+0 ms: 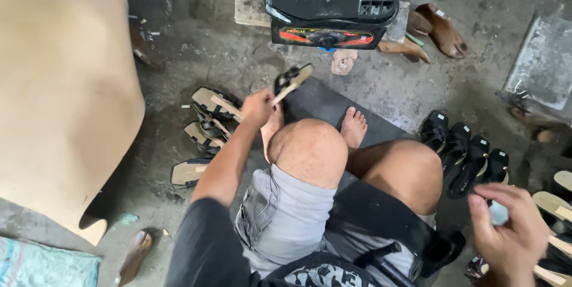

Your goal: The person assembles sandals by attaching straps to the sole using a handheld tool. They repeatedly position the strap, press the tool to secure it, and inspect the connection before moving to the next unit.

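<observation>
Concrete floor (pixel 226 54), left hand (pixel 257 107) holding sandal (pixel 292 81)

We see a large tan sheet of leather (pixel 59 84) spread over the left side of the grimy concrete floor (pixel 196 42). At the top stands a black gas stove (pixel 330 10) on a stone block (pixel 250 4), with brown wooden shoe lasts (pixel 444 30) lying just beside it. A dark mat (pixel 325 102) lies below the stove. To the right, a row of black heeled sandals (pixel 465 153) rests on the floor. A patterned cloth (pixel 42 266) sits at the lower left corner.
</observation>
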